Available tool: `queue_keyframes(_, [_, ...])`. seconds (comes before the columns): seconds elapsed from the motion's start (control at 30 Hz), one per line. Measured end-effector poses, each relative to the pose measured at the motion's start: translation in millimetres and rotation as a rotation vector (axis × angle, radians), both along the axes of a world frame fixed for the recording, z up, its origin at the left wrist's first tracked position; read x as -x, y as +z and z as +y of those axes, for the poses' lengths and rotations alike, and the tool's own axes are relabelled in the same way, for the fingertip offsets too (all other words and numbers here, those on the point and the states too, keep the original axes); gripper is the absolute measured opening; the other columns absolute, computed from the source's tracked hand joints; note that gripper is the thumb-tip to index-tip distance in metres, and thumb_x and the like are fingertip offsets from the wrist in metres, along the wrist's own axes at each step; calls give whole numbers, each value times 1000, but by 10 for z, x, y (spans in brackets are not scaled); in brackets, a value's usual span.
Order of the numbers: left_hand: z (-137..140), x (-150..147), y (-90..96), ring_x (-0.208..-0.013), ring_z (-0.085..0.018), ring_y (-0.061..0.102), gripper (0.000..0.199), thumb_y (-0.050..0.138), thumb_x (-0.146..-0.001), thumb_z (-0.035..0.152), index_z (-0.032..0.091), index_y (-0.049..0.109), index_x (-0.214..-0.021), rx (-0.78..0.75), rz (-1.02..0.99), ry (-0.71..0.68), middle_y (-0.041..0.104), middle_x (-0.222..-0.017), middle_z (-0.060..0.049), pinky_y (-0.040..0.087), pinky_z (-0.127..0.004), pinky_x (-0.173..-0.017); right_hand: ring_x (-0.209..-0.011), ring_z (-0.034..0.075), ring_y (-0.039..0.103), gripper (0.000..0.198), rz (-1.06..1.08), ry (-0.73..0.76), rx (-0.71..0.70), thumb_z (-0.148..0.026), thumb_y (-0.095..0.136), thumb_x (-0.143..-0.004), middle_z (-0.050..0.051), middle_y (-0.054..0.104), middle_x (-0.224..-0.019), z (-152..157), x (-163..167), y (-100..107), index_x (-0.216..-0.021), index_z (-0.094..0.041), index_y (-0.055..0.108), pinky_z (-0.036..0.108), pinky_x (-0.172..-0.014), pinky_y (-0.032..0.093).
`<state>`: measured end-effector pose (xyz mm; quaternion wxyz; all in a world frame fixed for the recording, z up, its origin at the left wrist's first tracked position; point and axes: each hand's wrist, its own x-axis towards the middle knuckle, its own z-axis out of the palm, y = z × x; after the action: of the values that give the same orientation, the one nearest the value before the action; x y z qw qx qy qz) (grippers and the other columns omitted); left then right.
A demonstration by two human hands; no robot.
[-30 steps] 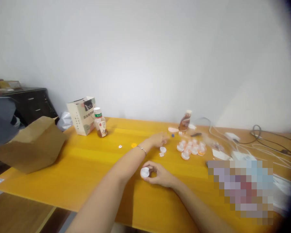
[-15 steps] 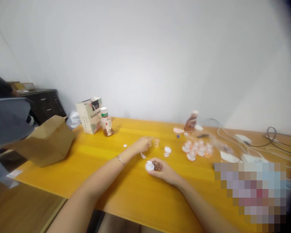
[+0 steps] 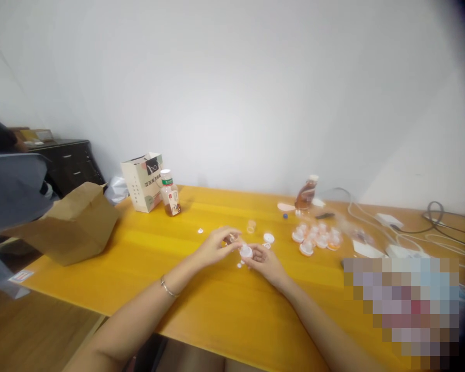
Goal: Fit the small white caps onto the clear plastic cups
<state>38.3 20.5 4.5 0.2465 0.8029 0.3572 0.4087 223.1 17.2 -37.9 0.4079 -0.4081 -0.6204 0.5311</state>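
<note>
My right hand [image 3: 266,264] grips a small white plastic cap-like piece [image 3: 246,251] with a raised centre, between thumb and fingers. From the left, my left hand [image 3: 218,246] has come up against it, fingers curled and thumb reaching its edge. Whatever the left fingers pinch, if anything, is too small and blurred to make out. Just below the hands lie tiny white bits [image 3: 239,265]. A white round lid [image 3: 268,238] rests beyond the right hand, and a translucent ring-like piece [image 3: 251,226] stands farther back. Another small white piece [image 3: 200,231] lies to the left.
Several white-and-orange domed pieces [image 3: 318,237] cluster at right, before a brown bottle [image 3: 306,192]. Cables [image 3: 372,211] and a pixelated patch lie farther right. At left stand a labelled bottle [image 3: 171,194], a paper bag [image 3: 141,185] and an open cardboard box [image 3: 87,225].
My left hand has drawn back from near the translucent ring to the white piece. My right hand has raised that piece slightly and moved it a little right.
</note>
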Motion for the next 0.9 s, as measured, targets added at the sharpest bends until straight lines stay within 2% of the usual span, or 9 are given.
queue_keyframes(0.2, [-17, -20, -99, -76, -13, 55, 32, 53, -76, 35, 17, 56, -103, 31, 51, -29, 60, -91, -5, 44, -24, -72, -65, 13, 58, 37, -28, 27, -68, -36, 67, -61, 0, 62, -74, -31, 26, 24, -91, -17, 56, 29, -66, 46])
queue_keyframes(0.47, [-59, -40, -86, -76, -12, 55, 29, 52, -77, 34, 16, 56, -99, 21, 50, -14, 60, -87, -5, 43, -23, -72, -71, 16, 58, 40, -64, 46, -136, -38, 63, -66, 1, 63, -79, -67, 37, 47, -100, -19, 57, 32, -72, 46])
queue_keyframes(0.73, [-88, -104, -99, -69, -12, 54, 25, 58, -72, 35, 15, 57, -86, 65, -38, 72, 60, -75, -2, 43, -22, -66, -63, 15, 51, 32, -220, -120, -288, -39, 59, -68, 1, 60, -72, -142, 78, 60, -94, -20, 59, 29, -66, 45])
queue_keyframes(0.83, [-69, -111, -120, -68, -12, 54, 25, 59, -71, 36, 14, 59, -83, 110, -60, 74, 60, -73, -2, 43, -22, -64, -60, 14, 49, 27, -239, -99, -299, -39, 58, -69, 0, 58, -68, -157, 83, 91, -90, -22, 60, 27, -62, 45])
queue_keyframes(0.9, [-36, -103, -134, -72, -13, 55, 24, 59, -71, 34, 14, 61, -86, 150, -81, 44, 62, -78, -3, 44, -23, -68, -62, 14, 50, 28, -196, -36, -231, -40, 58, -68, -1, 58, -69, -155, 80, 113, -90, -22, 60, 26, -60, 44])
